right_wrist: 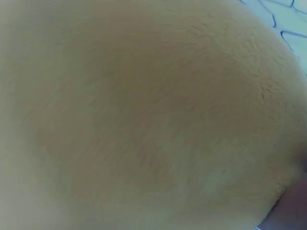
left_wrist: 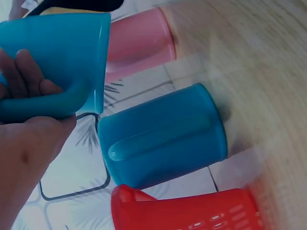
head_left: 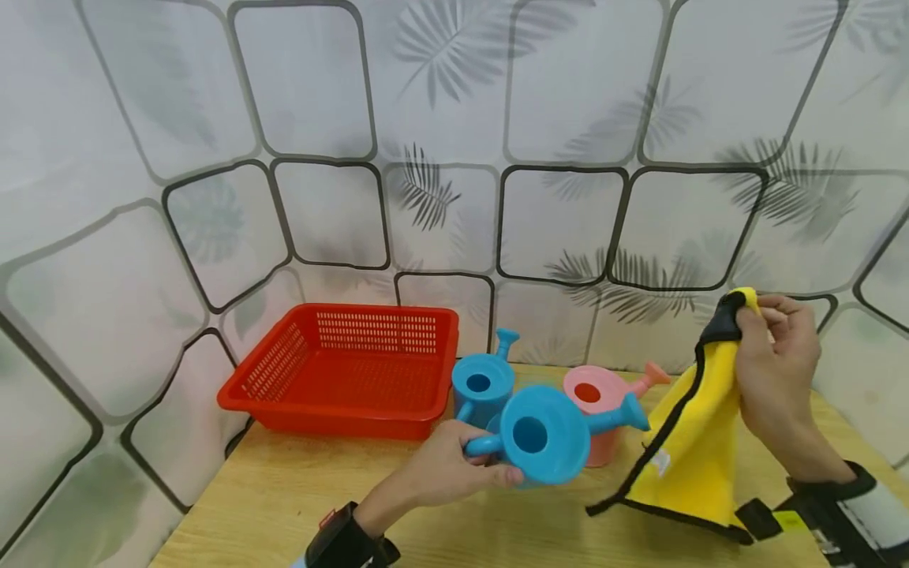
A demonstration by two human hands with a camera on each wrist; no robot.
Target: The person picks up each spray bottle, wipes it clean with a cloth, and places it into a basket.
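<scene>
My left hand grips a blue watering can by its handle, its spout pointing right. Seen from the left wrist, the held can is raised off the table, fingers between handle and body. My right hand pinches the top corner of a yellow cloth with black edging, which hangs down at the right. A blurred, dull yellow-brown surface fills most of the right wrist view. Behind the held can stand a second blue watering can and a pink watering can, partly hidden.
A red plastic basket with slotted sides stands at the back left, close beside the second blue can. Everything rests on a wooden table. A patterned curtain-like backdrop rises directly behind the table.
</scene>
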